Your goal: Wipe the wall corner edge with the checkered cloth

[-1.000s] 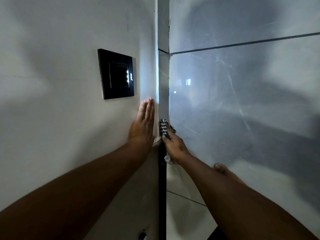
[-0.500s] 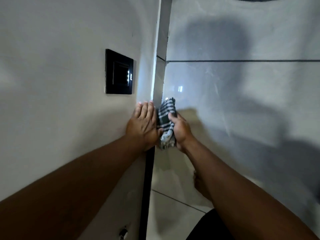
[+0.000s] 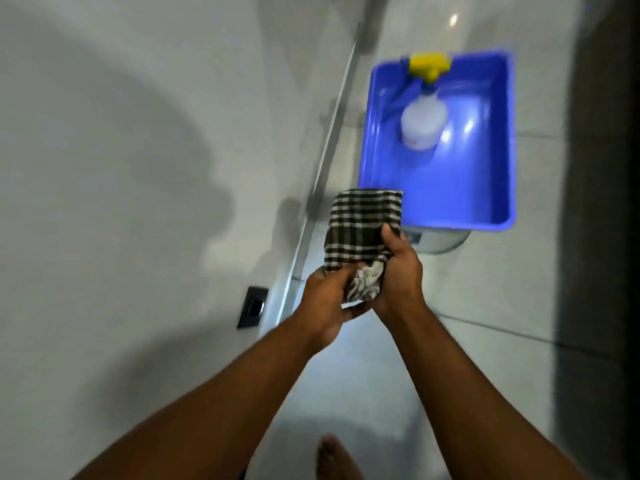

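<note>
Checkered cloth, woven, crumpled; gripped by left hand, right hand.

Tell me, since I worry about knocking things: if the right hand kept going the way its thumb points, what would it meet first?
Probably the blue tub, just beyond the checkered cloth that the right hand holds. Depth is unclear; the hand may pass above its rim.

Open floor tile below and right of both hands; ahead, blue rectangular plastic tub with white spray bottle blocking; wall corner edge close left.
</note>
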